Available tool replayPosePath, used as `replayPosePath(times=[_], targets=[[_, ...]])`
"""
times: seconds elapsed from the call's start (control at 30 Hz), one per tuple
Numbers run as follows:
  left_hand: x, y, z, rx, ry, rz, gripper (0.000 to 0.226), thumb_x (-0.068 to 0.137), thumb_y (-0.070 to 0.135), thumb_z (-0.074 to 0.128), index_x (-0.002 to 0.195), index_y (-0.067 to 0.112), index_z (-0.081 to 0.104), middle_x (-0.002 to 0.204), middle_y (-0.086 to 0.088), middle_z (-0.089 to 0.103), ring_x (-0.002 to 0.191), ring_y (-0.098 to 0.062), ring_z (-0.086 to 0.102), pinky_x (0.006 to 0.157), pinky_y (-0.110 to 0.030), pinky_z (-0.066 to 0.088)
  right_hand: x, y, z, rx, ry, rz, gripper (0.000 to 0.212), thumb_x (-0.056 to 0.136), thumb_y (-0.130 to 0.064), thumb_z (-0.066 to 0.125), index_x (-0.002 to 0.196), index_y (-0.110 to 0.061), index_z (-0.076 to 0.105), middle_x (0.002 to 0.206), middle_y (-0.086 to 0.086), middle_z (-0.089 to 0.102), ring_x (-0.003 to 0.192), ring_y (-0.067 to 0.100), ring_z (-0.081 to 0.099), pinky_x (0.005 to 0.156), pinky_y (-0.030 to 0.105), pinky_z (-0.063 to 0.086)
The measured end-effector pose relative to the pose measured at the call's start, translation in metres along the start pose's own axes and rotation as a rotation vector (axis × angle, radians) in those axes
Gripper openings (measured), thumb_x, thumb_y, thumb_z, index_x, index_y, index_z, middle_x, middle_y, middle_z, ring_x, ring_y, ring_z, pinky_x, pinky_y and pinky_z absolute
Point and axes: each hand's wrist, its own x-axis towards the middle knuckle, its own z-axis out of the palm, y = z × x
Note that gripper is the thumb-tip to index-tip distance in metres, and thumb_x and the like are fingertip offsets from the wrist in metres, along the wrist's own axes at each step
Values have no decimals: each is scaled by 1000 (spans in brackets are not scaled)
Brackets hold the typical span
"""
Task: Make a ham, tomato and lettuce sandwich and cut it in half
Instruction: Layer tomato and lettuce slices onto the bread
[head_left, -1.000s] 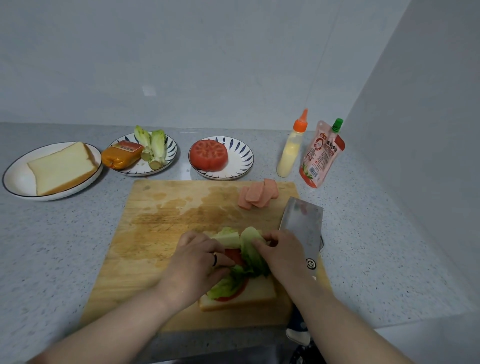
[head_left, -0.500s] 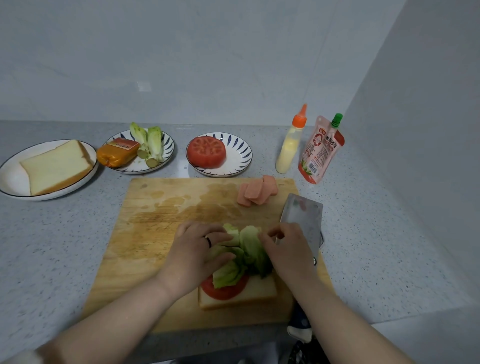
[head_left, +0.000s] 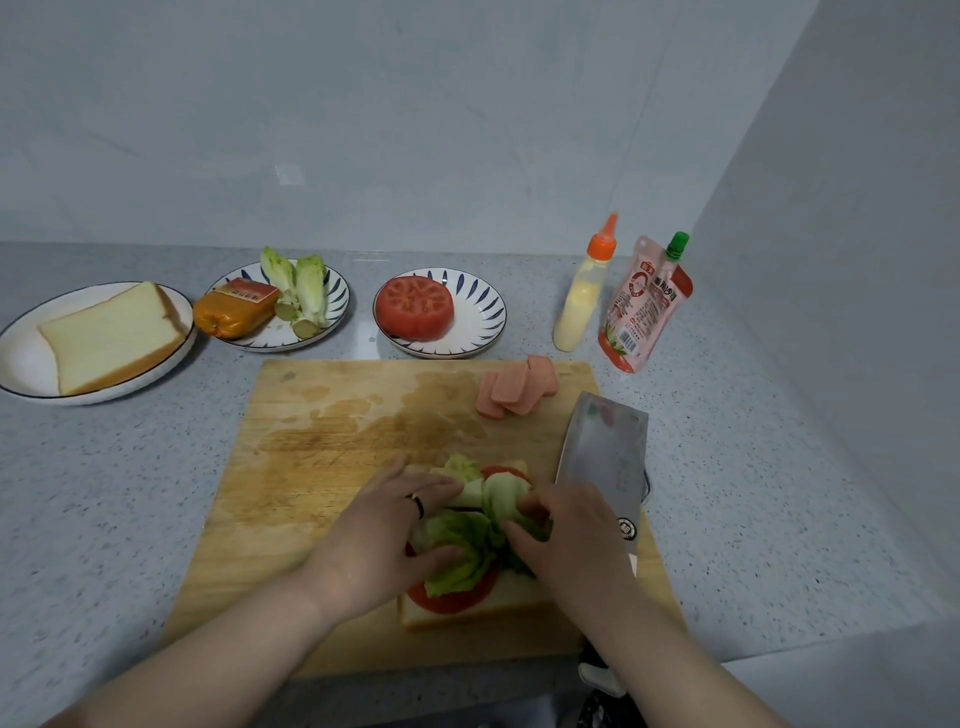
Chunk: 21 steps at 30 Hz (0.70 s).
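Both hands are on the open sandwich, at the near side of the cutting board (head_left: 311, 467). The L hand (head_left: 384, 540) lies on the lettuce leaves (head_left: 467, 535) w/ fingers nearly straight; it presses them and does not grip. The R hand (head_left: 571, 540) has curled fingers and pinches the edge of the same leaves. Under the leaves are tomato slices (head_left: 447, 597), and under these the bottom bread (head_left: 467, 613), flat on the board. Ham slices (head_left: 517, 387) lie overlapped at the far R part of the board, not yet on the sandwich. The cleaver (head_left: 605, 452) lies flat near the board's R edge, just beside the R hand.

Behind the board, on the worktop (head_left: 104, 493), stand 3 plates:
- The L plate (head_left: 15, 343) holds one thick bread slice (head_left: 111, 335).
- The middle plate (head_left: 332, 322) holds a ham sausage (head_left: 234, 306) in orange wrap & lettuce stalks (head_left: 301, 291), touching.
- The R plate (head_left: 488, 317) holds a cut tomato (head_left: 414, 307), cut face up.

Further R stand a squeeze bottle (head_left: 582, 296) w/ yellowish sauce and a red pouch (head_left: 641, 306) w/ green cap.
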Motion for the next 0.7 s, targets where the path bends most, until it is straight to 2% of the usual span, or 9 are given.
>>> replayPosePath(times=[0.1,0.2,0.27,0.37,0.4,0.47,0.53,0.63,0.7], targets=[[0,3,-1,58,-8,63,60,84,51,49,138,36,28,146,17,27,122,10,-2,91,-2,-27,-2,2,2,-38,66,-55,25,84,-39,55,100,-20,59,105,-7,53,89,6,31,70,18,18],[-2,3,0,77,49,115,58,88,49,44,139,32,24,147,16,24,123,10,-5,94,-4,-29,-1,-2,-2,-15,120,-146,25,82,-20,61,105,-12,64,116,4,59,106,21,50,88,22,31],[-6,3,1,71,79,114,54,89,46,44,138,30,29,145,15,28,124,6,-3,98,-7,-26,-2,-4,-3,-108,176,-284,27,67,-15,71,93,-12,71,103,3,70,99,24,65,81,33,50],[-8,6,-2,121,114,136,49,81,39,55,127,22,51,131,5,53,127,-8,22,105,-14,-8,-4,-2,0,-196,174,-381,40,43,-18,90,80,-18,74,88,-5,74,87,18,70,67,46,55],[-7,8,-4,115,98,130,49,82,39,56,127,22,50,132,4,52,129,-10,25,105,-16,-8,-4,-2,0,-203,165,-375,44,38,-20,91,78,-20,74,87,-6,74,86,16,70,64,47,55],[-7,8,-1,109,61,118,53,87,45,49,136,29,36,143,12,36,134,-1,16,102,-14,-20,-4,-1,2,-216,151,-368,45,35,-23,92,77,-22,74,86,-9,74,84,13,70,64,46,55],[-6,3,3,125,37,93,55,89,49,41,139,35,24,147,19,25,129,9,1,97,-11,-28,-3,-2,2,-215,166,-373,43,37,-26,91,76,-24,74,85,-11,73,83,12,70,66,44,56],[-4,4,2,94,4,77,56,89,51,39,140,36,21,144,24,18,122,13,-6,92,-5,-32,-1,-1,0,-124,210,-362,26,51,-23,82,76,-19,74,84,-7,74,82,19,70,71,43,53],[-4,4,0,41,27,72,56,89,50,41,139,36,21,137,29,12,123,15,-5,93,-3,-30,0,-1,-3,-56,239,-320,23,58,-18,70,81,-16,74,87,-3,74,83,24,69,75,37,48]])
